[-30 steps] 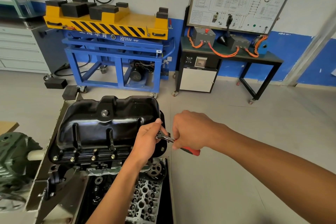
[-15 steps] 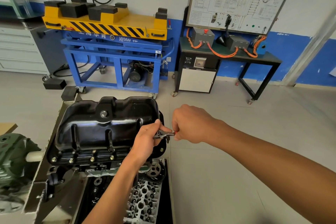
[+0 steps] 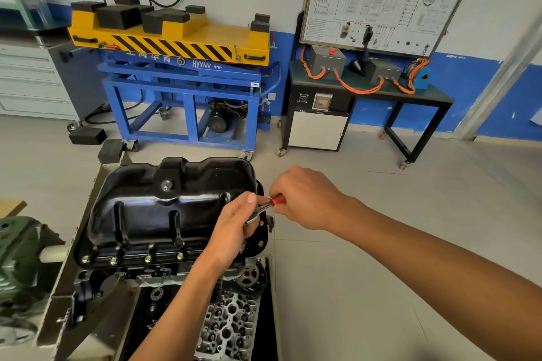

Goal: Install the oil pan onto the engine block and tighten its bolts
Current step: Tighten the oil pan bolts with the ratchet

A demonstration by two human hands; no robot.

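Both hands clamp one ratchet [image 3: 262, 210]: left hand [image 3: 234, 228] steadies its head at the right rim of the oil pan [image 3: 164, 214], right hand [image 3: 305, 199] grips the red handle. The pan sits on the engine block [image 3: 164, 272]. Bolt-tightening looks under way; next, probably a steady handle swing, head kept square.

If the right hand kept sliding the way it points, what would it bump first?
The right hand would probably bump the left hand, which holds the ratchet just ahead; the oil pan lies beyond.
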